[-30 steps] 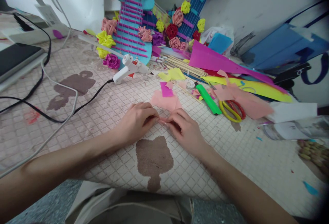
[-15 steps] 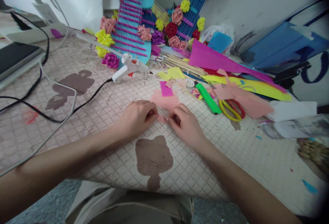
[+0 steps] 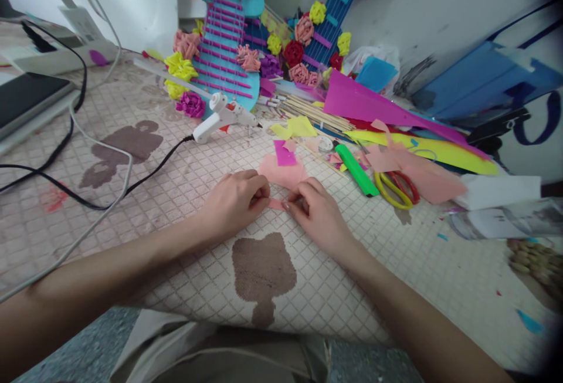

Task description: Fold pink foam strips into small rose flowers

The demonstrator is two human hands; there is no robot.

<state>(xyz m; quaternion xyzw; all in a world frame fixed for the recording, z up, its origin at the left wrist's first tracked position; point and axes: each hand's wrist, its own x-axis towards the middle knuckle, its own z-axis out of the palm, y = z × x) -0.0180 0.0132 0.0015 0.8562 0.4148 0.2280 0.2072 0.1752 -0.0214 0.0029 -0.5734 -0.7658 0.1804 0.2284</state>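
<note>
My left hand (image 3: 237, 201) and my right hand (image 3: 317, 210) rest on the quilted cloth, fingertips meeting. Between them both hands pinch a small pink paper strip (image 3: 276, 203), which looks partly rolled. Just beyond the fingers lies a pink paper sheet (image 3: 281, 173) with a magenta scrap (image 3: 284, 154) on it. A white glue gun (image 3: 224, 114) lies further back, its black cord trailing to the left.
A green marker (image 3: 357, 170) and yellow-and-red scissors (image 3: 396, 186) lie to the right, among pink, yellow and magenta paper sheets. Paper flowers and blue craft frames (image 3: 229, 60) stand at the back. Wooden sticks (image 3: 314, 114) lie behind. Cables cross the cloth at left.
Both hands have stayed in place; the fingers have shifted slightly round the pink strip, my right fingertips drawing a little closer to the left hand.
</note>
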